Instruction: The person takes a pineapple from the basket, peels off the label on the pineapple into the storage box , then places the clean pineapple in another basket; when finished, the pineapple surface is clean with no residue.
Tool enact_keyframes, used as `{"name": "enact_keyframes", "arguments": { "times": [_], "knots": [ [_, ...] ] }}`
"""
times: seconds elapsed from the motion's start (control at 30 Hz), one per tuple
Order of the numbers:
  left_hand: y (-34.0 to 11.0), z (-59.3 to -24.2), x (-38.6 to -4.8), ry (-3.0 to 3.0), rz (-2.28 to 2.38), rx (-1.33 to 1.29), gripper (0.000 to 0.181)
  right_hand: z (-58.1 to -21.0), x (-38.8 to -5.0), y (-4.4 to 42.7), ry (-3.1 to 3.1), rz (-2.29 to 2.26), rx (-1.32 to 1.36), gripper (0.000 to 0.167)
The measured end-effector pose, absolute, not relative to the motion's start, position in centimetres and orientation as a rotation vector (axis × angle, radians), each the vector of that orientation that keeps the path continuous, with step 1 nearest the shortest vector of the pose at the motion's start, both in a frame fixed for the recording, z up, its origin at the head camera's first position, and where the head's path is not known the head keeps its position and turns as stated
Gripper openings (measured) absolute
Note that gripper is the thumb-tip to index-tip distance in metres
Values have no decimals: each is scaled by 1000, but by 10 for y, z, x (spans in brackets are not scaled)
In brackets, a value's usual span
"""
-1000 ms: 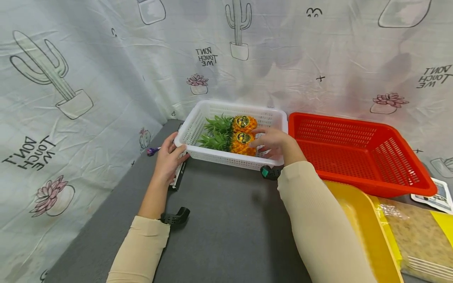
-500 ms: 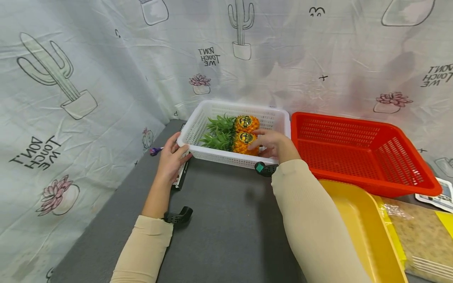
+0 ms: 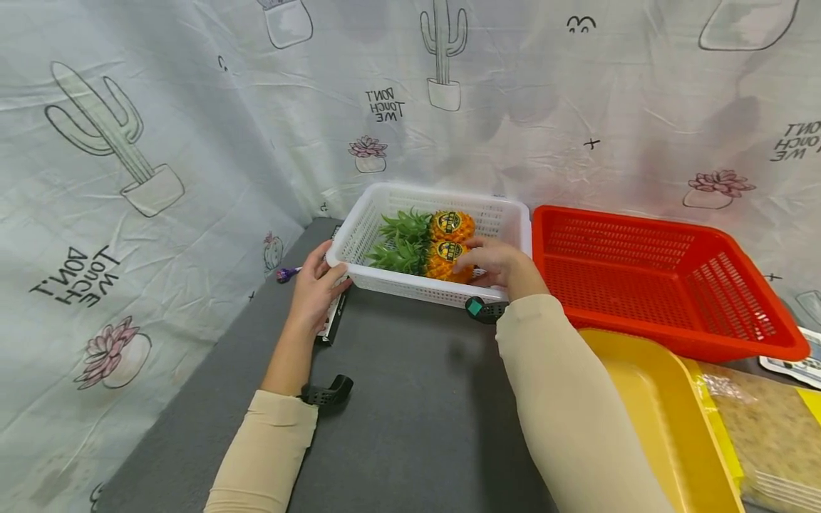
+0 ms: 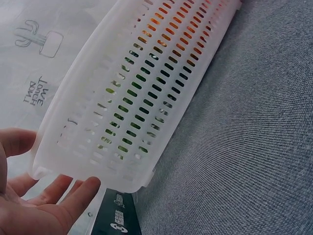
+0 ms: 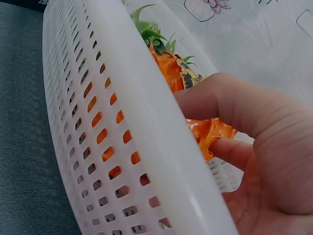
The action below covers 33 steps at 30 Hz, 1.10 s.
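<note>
A white plastic basket with slotted walls stands at the back of the grey table. Two orange pineapples with green leafy crowns and black-and-yellow labels lie side by side in it. My left hand grips the basket's front left corner, thumb at the rim and fingers under it in the left wrist view. Reaching over the front right wall, my right hand holds the base end of the nearer pineapple. Behind it lies the farther pineapple. The right wrist view shows the thumb against the orange fruit, partly hidden by the rim.
A red basket stands close to the white basket's right side. Before it lie a yellow tray and a clear bag of tan contents. A dark flat box and a small purple-wrapped item lie by the left hand.
My right hand has closed in on the nearer pineapple's base end. The left hand keeps its hold on the corner. The whole view has shifted slightly.
</note>
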<state>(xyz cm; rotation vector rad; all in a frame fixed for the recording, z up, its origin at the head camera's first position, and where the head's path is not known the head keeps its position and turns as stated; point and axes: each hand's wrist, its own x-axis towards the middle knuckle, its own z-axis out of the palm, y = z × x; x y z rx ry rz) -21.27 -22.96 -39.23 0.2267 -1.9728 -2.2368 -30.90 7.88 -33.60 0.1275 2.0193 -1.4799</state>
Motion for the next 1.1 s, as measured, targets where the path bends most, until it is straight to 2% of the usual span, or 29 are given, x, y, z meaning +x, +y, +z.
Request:
{"name": "enact_keyframes", "arguments": {
  "times": [0.17, 0.57, 1.1],
  "knots": [
    [-230, -393, -214, -1980, -2227, 225, 67, -334, -310, 81, 1971, -1566, 125, 87],
    [-230, -395, -214, -1969, -2232, 214, 66, -316, -305, 85, 1771, -1838, 41, 69],
    [-231, -395, -214, -2002, -2196, 235, 66, -280, -269, 100, 1723, -1893, -94, 63]
  ]
}}
